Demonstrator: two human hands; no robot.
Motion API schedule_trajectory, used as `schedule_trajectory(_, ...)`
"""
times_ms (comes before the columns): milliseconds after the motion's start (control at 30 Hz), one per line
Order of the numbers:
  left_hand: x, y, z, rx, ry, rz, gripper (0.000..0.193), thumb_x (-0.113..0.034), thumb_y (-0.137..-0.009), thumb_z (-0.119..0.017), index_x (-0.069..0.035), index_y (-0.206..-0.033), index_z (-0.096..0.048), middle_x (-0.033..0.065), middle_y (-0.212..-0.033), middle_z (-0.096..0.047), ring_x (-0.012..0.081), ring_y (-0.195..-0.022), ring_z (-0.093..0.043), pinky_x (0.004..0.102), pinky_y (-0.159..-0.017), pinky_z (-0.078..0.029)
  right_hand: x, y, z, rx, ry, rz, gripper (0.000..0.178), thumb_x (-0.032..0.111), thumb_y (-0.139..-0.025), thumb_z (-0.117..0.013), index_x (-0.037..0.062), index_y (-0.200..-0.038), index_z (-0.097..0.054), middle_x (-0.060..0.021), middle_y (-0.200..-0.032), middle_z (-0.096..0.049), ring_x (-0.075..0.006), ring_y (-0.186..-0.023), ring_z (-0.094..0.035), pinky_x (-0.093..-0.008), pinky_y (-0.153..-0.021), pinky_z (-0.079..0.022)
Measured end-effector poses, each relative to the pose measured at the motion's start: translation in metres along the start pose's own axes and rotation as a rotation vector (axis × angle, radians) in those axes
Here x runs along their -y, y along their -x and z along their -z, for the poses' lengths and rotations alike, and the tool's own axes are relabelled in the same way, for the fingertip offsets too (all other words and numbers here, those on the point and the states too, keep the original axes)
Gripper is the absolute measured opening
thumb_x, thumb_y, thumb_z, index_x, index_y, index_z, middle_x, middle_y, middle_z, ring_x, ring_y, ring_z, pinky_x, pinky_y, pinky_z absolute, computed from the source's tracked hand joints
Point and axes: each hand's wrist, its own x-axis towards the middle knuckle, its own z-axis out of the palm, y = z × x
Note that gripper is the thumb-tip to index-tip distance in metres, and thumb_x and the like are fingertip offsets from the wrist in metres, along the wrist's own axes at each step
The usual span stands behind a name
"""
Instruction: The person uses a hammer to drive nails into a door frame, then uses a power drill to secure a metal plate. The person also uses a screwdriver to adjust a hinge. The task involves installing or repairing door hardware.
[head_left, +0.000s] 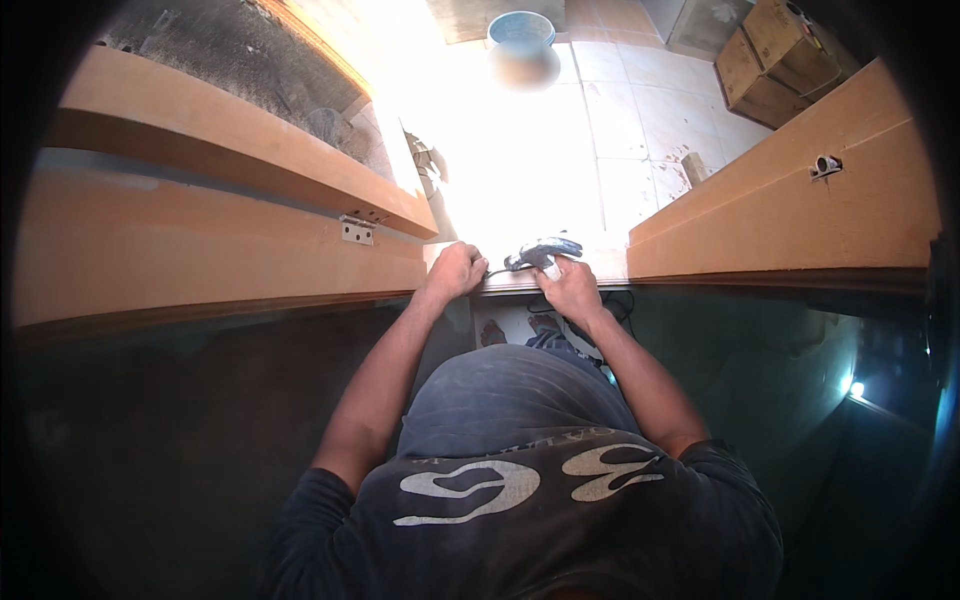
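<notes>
My right hand (573,291) is closed round the pale handle of a hammer (545,250), whose dark, shiny head points up and to the right above the fingers. To its left, my left hand (457,268) is closed with its fingertips low on the pale sill (515,283) of the opening. A thin dark piece (497,272) shows between the left fingertips and the hammer. What the left fingers pinch, if anything, is hidden. Both forearms reach forward from my dark shirt.
Wooden frame members stand left (220,240) and right (770,215); the left has a metal hinge (357,230), the right a metal fitting (826,166). Beyond are glaring floor tiles (625,120), a blue bucket (522,27) and wooden boxes (780,60). A dark cable (625,308) hangs near my right wrist.
</notes>
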Motion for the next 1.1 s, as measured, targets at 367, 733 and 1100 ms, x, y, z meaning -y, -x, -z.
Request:
schedule_trajectory(367, -0.03, -0.057, 0.011, 0.466, -0.526, 0.186, 0.031, -0.032, -0.083, -0.07, -0.006, -0.094, -0.083, 0.0188, -0.1, -0.079, 0.0304, -0.094, -0.077, 0.0401, -0.082, -0.06, -0.001, -0.007, -0.002, 0.049, -0.011, -0.048, 0.039, 0.033, -0.092, -0.072, 0.0057, -0.12, -0.077, -0.0255, -0.107, -0.076, -0.0455, -0.103, -0.072, -0.0512, -0.094, -0.057)
schedule_trajectory(733, -0.06, -0.055, 0.014, 0.462, -0.539, 0.28, 0.027, -0.024, -0.08, -0.071, -0.007, -0.098, -0.083, 0.0156, -0.104, -0.081, 0.0259, -0.099, -0.078, 0.0386, -0.086, -0.061, -0.004, -0.004, -0.002, 0.016, 0.057, -0.007, 0.039, 0.033, -0.093, -0.073, 0.0063, -0.121, -0.076, -0.0245, -0.104, -0.077, -0.0434, -0.102, -0.073, -0.0507, -0.094, -0.057)
schedule_trajectory(1100, -0.06, -0.03, 0.035, 0.172, -0.223, 0.439, 0.041, -0.031, -0.079, -0.075, -0.002, -0.106, -0.081, 0.0231, -0.109, -0.078, 0.0324, -0.105, -0.076, 0.0427, -0.092, -0.059, -0.005, -0.007, -0.002, 0.069, 0.095, -0.033, 0.036, 0.028, -0.093, -0.075, 0.0099, -0.124, -0.076, -0.0195, -0.114, -0.077, -0.0397, -0.107, -0.073, -0.0452, -0.095, -0.057)
